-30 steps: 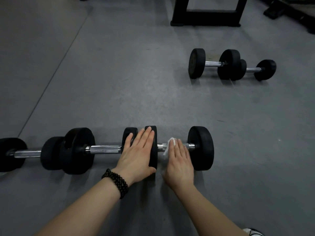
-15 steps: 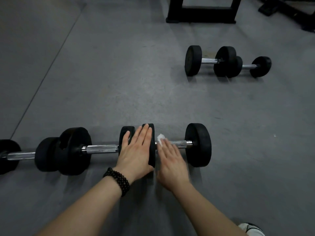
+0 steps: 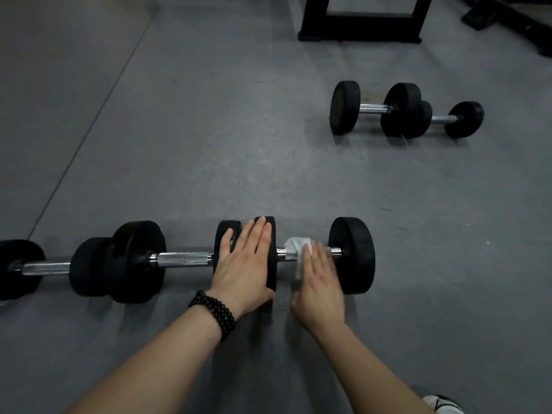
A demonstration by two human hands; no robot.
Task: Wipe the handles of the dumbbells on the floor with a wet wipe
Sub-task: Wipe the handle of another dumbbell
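Three black dumbbells lie end to end on the grey floor in front of me. The rightmost dumbbell (image 3: 352, 255) has a chrome handle (image 3: 280, 253). A white wet wipe (image 3: 297, 248) is draped over that handle, and my right hand (image 3: 319, 282) presses it down with straight fingers. My left hand (image 3: 243, 264) lies flat across that dumbbell's left plate and the neighbouring plate of the middle dumbbell (image 3: 182, 259). The leftmost dumbbell (image 3: 44, 268) runs off the left edge.
Two more dumbbells (image 3: 403, 110) lie together farther off at the right. A black rack base (image 3: 358, 34) stands at the top, with other dark equipment (image 3: 507, 19) at the top right. A floor seam (image 3: 89, 132) runs diagonally at the left. A shoe tip (image 3: 442, 404) shows at the bottom right.
My right hand slid with the wipe left along the handle, then back toward the right. My left hand has stayed on the plates.
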